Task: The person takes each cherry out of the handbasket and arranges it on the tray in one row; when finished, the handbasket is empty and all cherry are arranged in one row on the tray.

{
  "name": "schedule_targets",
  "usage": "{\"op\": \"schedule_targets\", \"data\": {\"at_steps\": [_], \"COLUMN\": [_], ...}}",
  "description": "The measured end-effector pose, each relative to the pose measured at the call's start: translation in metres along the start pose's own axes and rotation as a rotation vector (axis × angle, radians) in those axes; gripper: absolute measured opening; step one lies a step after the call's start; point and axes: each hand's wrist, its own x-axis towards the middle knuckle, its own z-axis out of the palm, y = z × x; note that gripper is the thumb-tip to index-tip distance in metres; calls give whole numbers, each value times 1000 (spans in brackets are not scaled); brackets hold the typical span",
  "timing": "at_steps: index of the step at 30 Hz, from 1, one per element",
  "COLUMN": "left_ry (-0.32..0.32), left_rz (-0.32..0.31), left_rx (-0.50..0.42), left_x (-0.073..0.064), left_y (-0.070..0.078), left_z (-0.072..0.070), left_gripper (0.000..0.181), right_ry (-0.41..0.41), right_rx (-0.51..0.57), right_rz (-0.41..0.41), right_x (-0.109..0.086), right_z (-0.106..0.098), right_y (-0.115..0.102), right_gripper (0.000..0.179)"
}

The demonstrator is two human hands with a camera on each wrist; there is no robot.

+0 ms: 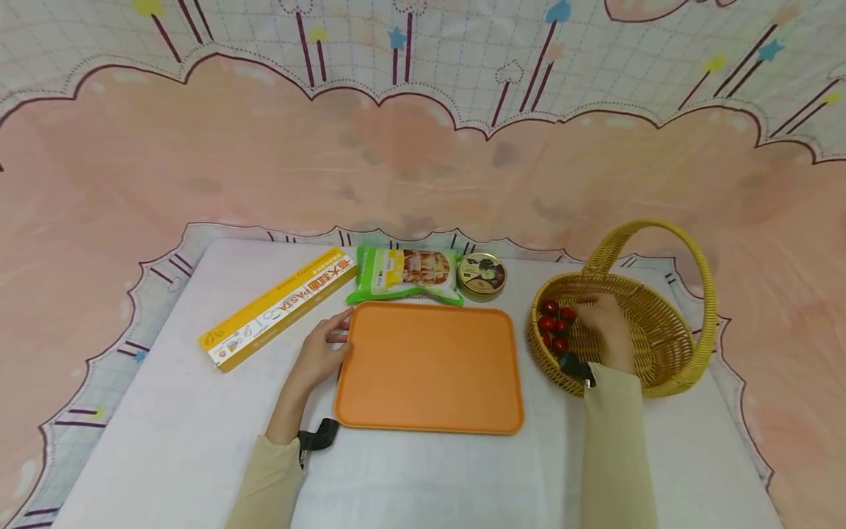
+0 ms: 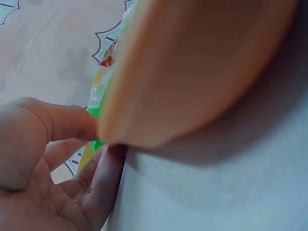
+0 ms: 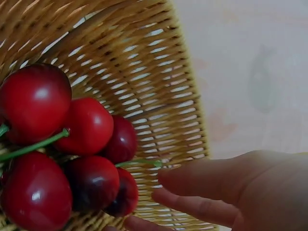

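An orange tray (image 1: 429, 367) lies on the white table, and my left hand (image 1: 324, 354) holds its left edge near the far corner. In the left wrist view the thumb (image 2: 72, 122) is against the rim of the tray (image 2: 192, 62), with fingers below it. Inside the wicker basket (image 1: 667, 345) is my right hand (image 1: 606, 323), just right of several red cherries (image 1: 555, 325). The right wrist view has its thumb and fingers spread loosely beside the cherries (image 3: 91, 127), the thumb tip close to a green stem (image 3: 139, 162). Nothing shows in its grasp.
A yellow and white pasta box (image 1: 280, 308) lies slanted left of the tray. Behind the tray are a green and white food packet (image 1: 406, 273) and a round tin (image 1: 482, 275). The basket's tall handle (image 1: 706, 294) arches over its right side. A patterned cloth (image 1: 396, 162) hangs behind.
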Motion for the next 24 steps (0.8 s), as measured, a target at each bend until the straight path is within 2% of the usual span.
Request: {"op": "schedule_targets", "data": {"at_steps": [4,9,13,16,22,24], "left_ry": [-15,-30,-26,-20,-31,-34], "left_rz": [0,-3,18,17,0,2], "left_rx": [7,21,33,33,21,20], "left_x": [0,-1,-3,-4,-1,0], "left_y": [-2,-1,-1,-1,-3,-3], "left_z": [-1,-2,-4,-5,-4,-2], "left_gripper": [63,64,62,62,63,62], "right_ry": [-48,-47,-45,-18,119,140], "right_rx": [46,83,147,182,117,148], "right_rz": [31,46,48,44,6,0], "right_x": [9,16,17,15,-1,-7], "right_z": [6,9,10,9,-5,-8], "right_y": [2,6,7,4,-9,-15], "right_gripper": [46,38,31,32,41,42]}}
